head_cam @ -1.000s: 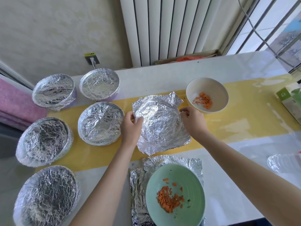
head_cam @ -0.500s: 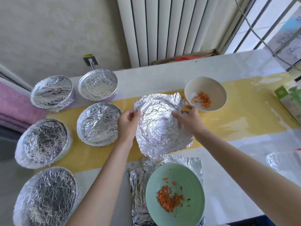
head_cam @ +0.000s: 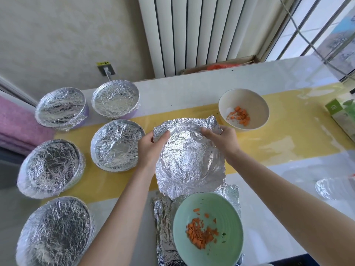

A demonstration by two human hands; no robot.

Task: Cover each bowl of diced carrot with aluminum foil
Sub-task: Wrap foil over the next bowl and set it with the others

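Just beyond the green bowl [head_cam: 228, 212] of diced carrot [head_cam: 199, 235], the crinkled foil sheet [head_cam: 188, 162] lay draped over what looked like another bowl, with a round rim showing through. Both hands pinched the sheet's far edge, the left hand [head_cam: 150, 150] with its thumb on top at one corner and the right hand [head_cam: 222, 140] with fingers curled over the other. To my eye it wanted centring first, then the overhang pressed gently down round the rim, since such thin foil would likely tear.

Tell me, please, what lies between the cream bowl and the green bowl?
In the head view, the foil sheet lies between cream bowl and green bowl, the right hand holding its far corner.
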